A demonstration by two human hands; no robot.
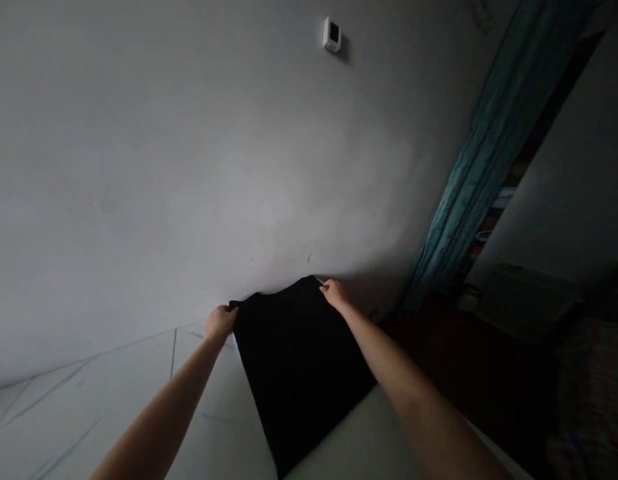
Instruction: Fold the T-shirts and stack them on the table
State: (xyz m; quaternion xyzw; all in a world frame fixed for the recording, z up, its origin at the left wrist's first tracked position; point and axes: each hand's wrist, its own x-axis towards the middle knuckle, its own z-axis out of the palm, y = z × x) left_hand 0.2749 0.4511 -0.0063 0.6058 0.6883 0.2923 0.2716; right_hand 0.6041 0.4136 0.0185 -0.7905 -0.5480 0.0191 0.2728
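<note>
A piece of black cloth [303, 367], perhaps a garment, is spread out between my two hands. My left hand [221, 321] pinches its upper left corner. At the upper right corner, my right hand [333, 293] grips the edge, where a thin pale strip shows beside the fingers. The top edge dips a little between the hands, close to the wall. Lower down, the cloth narrows to a point near the bottom of the view. Whether the lower part rests on the pale surface beneath cannot be made out.
A grey-white wall [213, 167] rises ahead, with a small white box [332, 35] mounted high on it. Pale, line-marked surface [113, 393] lies below left. A teal curtain [469, 167] hangs at right, beside a dim area with a patterned cloth [599, 380].
</note>
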